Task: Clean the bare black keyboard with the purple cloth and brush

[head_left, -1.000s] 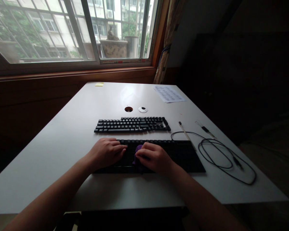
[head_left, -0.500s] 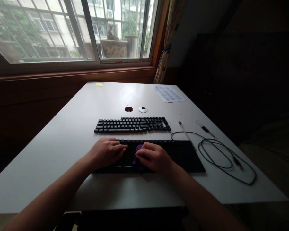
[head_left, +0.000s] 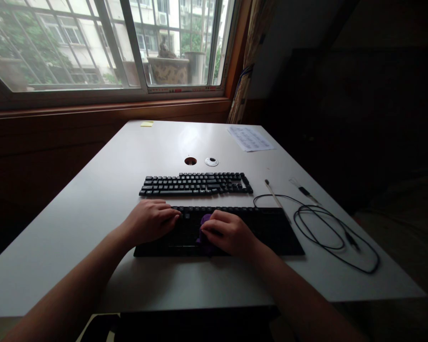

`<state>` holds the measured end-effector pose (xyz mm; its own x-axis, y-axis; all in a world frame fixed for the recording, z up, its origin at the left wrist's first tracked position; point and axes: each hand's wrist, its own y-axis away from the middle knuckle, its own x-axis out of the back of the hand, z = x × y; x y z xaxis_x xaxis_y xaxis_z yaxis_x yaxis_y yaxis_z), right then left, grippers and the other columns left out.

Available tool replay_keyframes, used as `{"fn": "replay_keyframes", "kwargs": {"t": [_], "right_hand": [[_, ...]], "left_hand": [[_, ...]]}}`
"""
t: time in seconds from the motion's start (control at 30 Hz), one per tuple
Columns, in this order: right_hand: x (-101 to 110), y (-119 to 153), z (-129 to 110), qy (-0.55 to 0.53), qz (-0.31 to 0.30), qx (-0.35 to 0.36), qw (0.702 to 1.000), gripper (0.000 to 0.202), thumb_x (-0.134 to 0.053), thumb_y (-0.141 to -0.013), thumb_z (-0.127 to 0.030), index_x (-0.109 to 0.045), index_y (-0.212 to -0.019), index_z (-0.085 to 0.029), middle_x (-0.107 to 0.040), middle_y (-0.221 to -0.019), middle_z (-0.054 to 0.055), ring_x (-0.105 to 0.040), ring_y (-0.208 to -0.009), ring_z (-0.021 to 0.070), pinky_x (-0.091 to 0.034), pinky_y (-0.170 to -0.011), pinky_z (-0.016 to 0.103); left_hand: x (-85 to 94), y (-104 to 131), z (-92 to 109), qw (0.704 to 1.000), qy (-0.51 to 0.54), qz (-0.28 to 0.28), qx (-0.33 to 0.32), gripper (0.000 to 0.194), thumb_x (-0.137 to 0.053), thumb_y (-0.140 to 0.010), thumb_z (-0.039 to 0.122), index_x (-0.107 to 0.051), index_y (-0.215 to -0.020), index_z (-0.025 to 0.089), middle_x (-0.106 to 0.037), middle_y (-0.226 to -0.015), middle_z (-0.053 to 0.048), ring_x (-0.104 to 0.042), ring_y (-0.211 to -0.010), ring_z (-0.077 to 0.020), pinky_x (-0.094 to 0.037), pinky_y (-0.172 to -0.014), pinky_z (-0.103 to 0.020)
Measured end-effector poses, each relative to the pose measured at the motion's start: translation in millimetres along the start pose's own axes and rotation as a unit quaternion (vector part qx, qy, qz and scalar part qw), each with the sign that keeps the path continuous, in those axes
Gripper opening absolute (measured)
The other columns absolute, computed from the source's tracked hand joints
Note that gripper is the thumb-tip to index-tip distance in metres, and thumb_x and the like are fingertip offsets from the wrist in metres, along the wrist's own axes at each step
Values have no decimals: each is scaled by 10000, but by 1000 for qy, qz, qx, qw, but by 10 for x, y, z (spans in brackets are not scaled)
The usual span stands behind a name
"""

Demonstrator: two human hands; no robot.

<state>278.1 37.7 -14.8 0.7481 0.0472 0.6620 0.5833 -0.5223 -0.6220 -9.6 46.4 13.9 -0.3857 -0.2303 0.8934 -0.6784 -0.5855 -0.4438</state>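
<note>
- Now the left hand (head_left: pixel 148 221) sits farther left on the black keyboard (head_left: pixel 274 232), fingers bunched; I cannot tell whether they grip anything.
- One small key (head_left: pixel 187 216), previously covered, shows beside them.
- Unmoved, the right hand (head_left: pixel 230 232) pinches soft purple material (head_left: pixel 206 218) at the keyboard's middle.

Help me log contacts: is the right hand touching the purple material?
Touching. The head view shows the right hand with its fingertips against the purple material, no gap between.
</note>
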Motion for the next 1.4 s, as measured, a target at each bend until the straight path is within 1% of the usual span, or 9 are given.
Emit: {"fn": "replay_keyframes", "kwargs": {"t": [0.1, 0.23, 0.37, 0.43, 0.53, 0.6, 0.87, 1.1, 1.4], "right_hand": [[-5, 14, 8, 0, -3, -3, 1000, 78, -648, -945, -195, -722, -968, -207, -656, -847, 33, -634, -728, 131, -555, -684, 248], [-4, 20, 16, -5, -11, -5, 1000, 85, -640, -952, -192, -720, -980, -200, -648, -851, 36, -632, -739, 133, -555, -692, 250], [9, 4, 3, -6, -10, -4, 1000, 82, -640, -953, -192, -720, -972, -194, -648, -848, 37, -630, -733, 131, -555, -688, 248], [15, -3, -4, -3, -7, 0, 1000, 82, -638, -953, -191, -719, -964, -195, -646, -838, 34, -627, -723, 129, -552, -680, 245], [14, -1, -2, 1, -6, 0, 1000, 79, -641, -950, -193, -719, -962, -197, -646, -836, 31, -627, -719, 129, -549, -674, 244], [7, 6, 7, 2, -8, -1, 1000, 80, -643, -948, -190, -720, -967, -197, -648, -845, 33, -629, -728, 130, -548, -678, 245], [-13, 19, 15, -4, -11, 0, 1000, 80, -647, -948, -184, -721, -978, -189, -649, -848, 38, -627, -740, 131, -548, -692, 248], [-12, 22, 13, -2, -9, 0, 1000, 80, -650, -946, -188, -721, -982, -201, -650, -854, 34, -630, -741, 132, -552, -692, 247], [-5, 13, 11, -2, -6, 4, 1000, 75, -652, -942, -180, -721, -972, -187, -646, -848, 36, -628, -738, 131, -548, -692, 243]], "left_hand": [[-17, 2, 2, 1000, 1, -18, 1, 204, -593, -975, 241, -781, -900, 209, -736, -723, -24, -651, -612, -162, -451, -550, -279], [-32, -1, 5, 1000, -1, -8, 1, 204, -585, -986, 250, -784, -953, 215, -738, -738, -19, -655, -631, -166, -433, -551, -286], [-24, -2, 7, 1000, -5, -23, 6, 234, -587, -982, 248, -775, -848, 211, -707, -685, -10, -624, -588, -160, -405, -530, -293], [-22, -1, 15, 1000, -2, -17, 0, 221, -584, -982, 244, -786, -898, 211, -708, -689, -11, -625, -589, -159, -402, -531, -287], [-35, -4, 35, 1000, -1, 0, -17, 239, -579, -975, 236, -790, -1089, 226, -715, -696, -14, -631, -593, -164, -401, -531, -278], [-52, -9, 46, 1000, -3, -11, -18, 259, -590, -973, 250, -786, -1141, 242, -719, -690, -12, -633, -581, -167, -402, -528, -278], [-93, 14, 33, 999, -10, -38, -12, 270, -584, -986, 272, -779, -1173, 265, -729, -717, -10, -651, -598, -172, -425, -537, -286], [-79, -5, 83, 999, -9, -34, -21, 260, -571, -1000, 277, -786, -1142, 248, -718, -692, -13, -642, -590, -163, -420, -532, -284], [-111, 7, 71, 999, -10, -39, -17, 267, -570, -1001, 283, -784, -1157, 247, -719, -693, -21, -637, -586, -158, -417, -530, -272]]}}
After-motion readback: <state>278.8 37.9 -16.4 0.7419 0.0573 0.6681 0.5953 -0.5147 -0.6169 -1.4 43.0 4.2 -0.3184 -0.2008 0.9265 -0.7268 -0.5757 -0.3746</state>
